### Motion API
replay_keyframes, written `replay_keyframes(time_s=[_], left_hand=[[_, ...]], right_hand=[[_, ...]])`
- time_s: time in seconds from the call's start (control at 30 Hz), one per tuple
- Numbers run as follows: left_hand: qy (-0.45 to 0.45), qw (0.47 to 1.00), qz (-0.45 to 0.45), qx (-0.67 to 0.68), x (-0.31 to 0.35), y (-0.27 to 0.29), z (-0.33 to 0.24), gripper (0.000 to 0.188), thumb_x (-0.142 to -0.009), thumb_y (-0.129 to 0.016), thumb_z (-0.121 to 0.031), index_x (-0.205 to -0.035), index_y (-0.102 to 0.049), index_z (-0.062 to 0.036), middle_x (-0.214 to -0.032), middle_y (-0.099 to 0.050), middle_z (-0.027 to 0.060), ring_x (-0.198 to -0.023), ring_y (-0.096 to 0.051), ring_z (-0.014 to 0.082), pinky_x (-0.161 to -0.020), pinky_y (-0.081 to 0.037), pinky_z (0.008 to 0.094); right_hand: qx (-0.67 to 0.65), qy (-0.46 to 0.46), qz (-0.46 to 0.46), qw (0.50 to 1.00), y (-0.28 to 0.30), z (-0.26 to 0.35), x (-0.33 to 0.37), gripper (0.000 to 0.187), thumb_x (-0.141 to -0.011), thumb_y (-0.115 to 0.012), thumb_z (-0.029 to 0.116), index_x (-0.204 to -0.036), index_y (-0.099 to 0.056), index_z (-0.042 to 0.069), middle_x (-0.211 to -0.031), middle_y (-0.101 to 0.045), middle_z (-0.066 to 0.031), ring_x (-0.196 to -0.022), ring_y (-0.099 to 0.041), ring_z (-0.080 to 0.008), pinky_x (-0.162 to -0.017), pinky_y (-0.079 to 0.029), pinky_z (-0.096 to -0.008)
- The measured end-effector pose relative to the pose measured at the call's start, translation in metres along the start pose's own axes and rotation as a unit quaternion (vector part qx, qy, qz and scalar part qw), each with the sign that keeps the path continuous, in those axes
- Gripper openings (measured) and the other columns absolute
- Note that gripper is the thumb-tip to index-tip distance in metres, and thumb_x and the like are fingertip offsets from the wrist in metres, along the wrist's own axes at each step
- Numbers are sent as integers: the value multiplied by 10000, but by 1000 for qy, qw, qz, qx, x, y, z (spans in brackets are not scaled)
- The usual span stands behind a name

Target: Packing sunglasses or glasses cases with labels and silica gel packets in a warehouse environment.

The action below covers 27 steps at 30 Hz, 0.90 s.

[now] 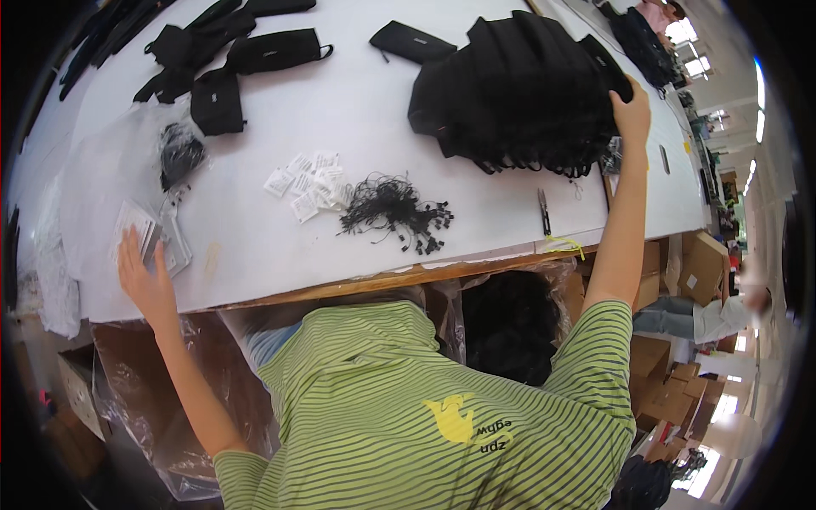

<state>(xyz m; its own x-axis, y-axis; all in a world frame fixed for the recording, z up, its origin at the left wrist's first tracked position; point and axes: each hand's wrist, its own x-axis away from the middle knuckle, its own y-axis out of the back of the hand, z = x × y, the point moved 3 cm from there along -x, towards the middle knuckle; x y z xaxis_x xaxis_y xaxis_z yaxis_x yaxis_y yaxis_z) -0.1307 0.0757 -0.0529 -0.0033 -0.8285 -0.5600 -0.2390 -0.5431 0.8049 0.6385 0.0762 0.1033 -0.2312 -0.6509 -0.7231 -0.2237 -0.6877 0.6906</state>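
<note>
My left hand [146, 270] lies at the left of the table with fingers stretched and thumb apart, touching a stack of white printed cards [136, 216]. Over at the far right, my right hand [631, 112] has its fingers curled round the end black pouch [605, 68] beside a big pile of black fabric pouches [518, 93]. Between the hands lie a heap of black cords with small plastic ends [393, 208] and a scatter of small white labels [310, 183].
More black pouches [276, 53] lie at the back left, near clear plastic bags [98, 178]. Small scissors [544, 212] with a yellow tie rest by the front edge. Below hang plastic-lined containers, one with black material [510, 327]. Cardboard boxes [704, 268] and another person [722, 319] are at right.
</note>
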Motion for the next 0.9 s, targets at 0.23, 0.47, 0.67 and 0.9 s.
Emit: replay_keyframes(time_s=[0.23,0.47,0.67,0.9], left_hand=[[55,997,35,43,-12,10,-2,252,-894,-575,-113,-1134,-639,-68,-1131,-637,103,-1056,-583,277,-906,-437,328],[29,977,-58,203,-6,34,-55,312,-798,-594,68,-1069,-671,-65,-1073,-667,98,-1044,-614,254,-904,-457,327],[-61,944,160,283,63,-6,-131,267,-658,-584,107,-881,-584,-41,-1096,-637,90,-1032,-602,309,-898,-471,383],[144,893,221,364,79,-33,-133,276,-797,-630,-30,-1064,-570,-68,-1040,-636,116,-945,-605,318,-787,-477,384]], right_hand=[[-214,-23,-142,966,61,155,42,239,-810,-643,148,-1047,-668,156,-980,-598,-62,-813,-578,-170,-733,-464,-318],[-255,-59,370,892,-57,255,194,237,-752,-710,266,-875,-646,74,-838,-625,-80,-797,-617,-246,-703,-479,-353],[-249,-107,483,833,-84,276,224,252,-728,-722,295,-820,-694,62,-766,-659,-83,-734,-632,-233,-665,-480,-342],[-343,-144,381,846,-53,269,206,183,-733,-718,217,-813,-714,53,-699,-653,-40,-613,-571,-116,-581,-436,-261]])
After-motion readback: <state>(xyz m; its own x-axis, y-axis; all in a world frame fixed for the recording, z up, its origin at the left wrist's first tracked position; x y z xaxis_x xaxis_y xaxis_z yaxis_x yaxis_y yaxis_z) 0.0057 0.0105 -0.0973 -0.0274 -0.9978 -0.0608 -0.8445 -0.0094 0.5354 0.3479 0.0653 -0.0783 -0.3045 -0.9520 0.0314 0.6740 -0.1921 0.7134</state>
